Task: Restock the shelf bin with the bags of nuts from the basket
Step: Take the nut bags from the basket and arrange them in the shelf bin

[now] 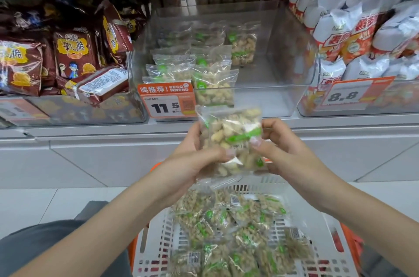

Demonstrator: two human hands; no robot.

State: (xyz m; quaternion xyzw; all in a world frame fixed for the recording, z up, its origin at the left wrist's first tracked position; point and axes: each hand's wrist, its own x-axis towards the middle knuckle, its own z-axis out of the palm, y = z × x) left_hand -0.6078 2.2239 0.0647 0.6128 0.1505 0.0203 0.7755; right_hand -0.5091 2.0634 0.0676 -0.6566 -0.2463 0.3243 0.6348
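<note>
Mid-frame, just below the bin [292,54], we hold a small stack of bags [229,140] between both hands, above the basket [158,240]. Our left hand [199,156] curls round the stack's left edge, thumb across the front; our right hand [278,145] pinches the right edge, thumb on the green label. How many bags are in the stack we cannot tell. They look light and soft, clear slick film over loose nuts, so we judge they will sag and slide against each other unless we grip the sides firmly, not the thin sealed ends. Rows of bags already stand in the bin's left half, its right half bare. More bags lie loose in the basket at lower centre.
</note>
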